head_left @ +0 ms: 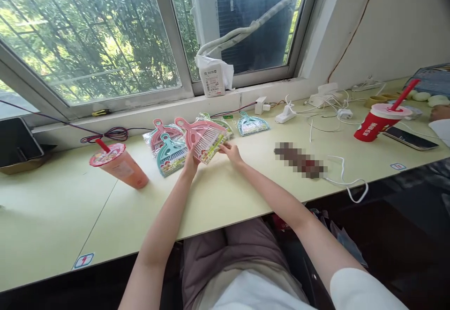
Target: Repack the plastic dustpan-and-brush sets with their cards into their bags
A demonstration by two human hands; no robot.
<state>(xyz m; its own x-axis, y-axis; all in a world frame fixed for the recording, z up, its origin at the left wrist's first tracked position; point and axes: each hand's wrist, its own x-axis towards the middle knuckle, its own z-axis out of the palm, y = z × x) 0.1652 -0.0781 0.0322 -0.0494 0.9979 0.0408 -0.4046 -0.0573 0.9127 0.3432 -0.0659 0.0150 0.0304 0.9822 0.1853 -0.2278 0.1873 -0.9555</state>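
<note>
A pink mini dustpan and brush set (202,136) in clear wrap is held up between my two hands, tilted with its handle toward the upper left. My left hand (191,161) grips its lower left edge. At its lower right corner, my right hand (230,152) pinches the packaging. Just behind and to the left lie a blue-green dustpan set (171,156) and another pink dustpan set (160,134). A green dustpan set (225,123) is partly hidden behind the held one. Farther right, a blue dustpan set (251,124) rests near the wall.
A pink drink cup (121,166) stands left, a red cup (378,121) right beside a phone (411,138). A blurred object (300,160) with a white cable lies right of my arms. Chargers, a power strip (284,114) and cables line the wall. Another person's hand (440,113) shows far right.
</note>
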